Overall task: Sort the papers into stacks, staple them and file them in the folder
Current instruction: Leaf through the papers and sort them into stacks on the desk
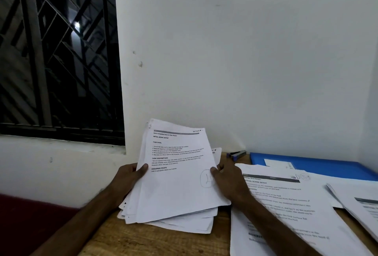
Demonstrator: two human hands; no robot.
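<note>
I hold a loose bundle of printed white papers (176, 176) tilted up off the wooden table. My left hand (128, 178) grips its left edge with the thumb on the top sheet. My right hand (227, 180) grips the right edge, thumb beside a pen-drawn circle. The lower sheets fan out unevenly against the table. A second paper stack (286, 204) lies flat to the right, partly under my right forearm. A blue folder (327, 165) lies at the back right by the wall. A dark stapler (237, 155) sits just left of the folder.
A third pile of papers (362, 204) lies at the far right edge. The wooden table (143, 239) meets a white wall behind. A barred dark window (57, 51) fills the upper left. A dark red surface (30, 223) lies left of the table.
</note>
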